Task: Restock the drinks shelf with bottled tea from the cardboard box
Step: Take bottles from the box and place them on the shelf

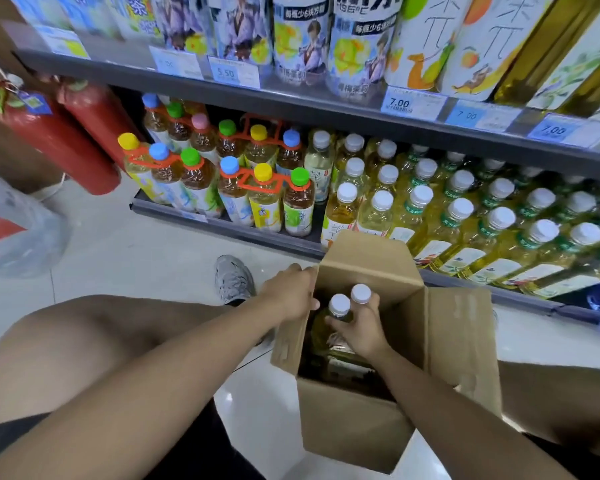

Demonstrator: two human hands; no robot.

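An open cardboard box (pixel 361 427) stands on the floor in front of the bottom shelf (pixel 222 225). My right hand (pixel 359 329) is inside it, wrapped around the necks of two white-capped tea bottles (pixel 340 306) with yellow-green liquid. My left hand (pixel 290 294) grips the box's left wall near its top edge. More bottles lie dark and half hidden deeper in the box. The bottom shelf holds rows of matching white-capped tea bottles (pixel 420 202) on the right.
Shrink-banded bottles with coloured caps (pixel 229 174) fill the shelf's left part. Two red fire extinguishers (pixel 59 140) lean at the left, with a plastic bag (pixel 18 226) below them. An upper shelf with large bottles and price tags (pixel 409 103) overhangs. My knee and grey shoe (pixel 232 278) are beside the box.
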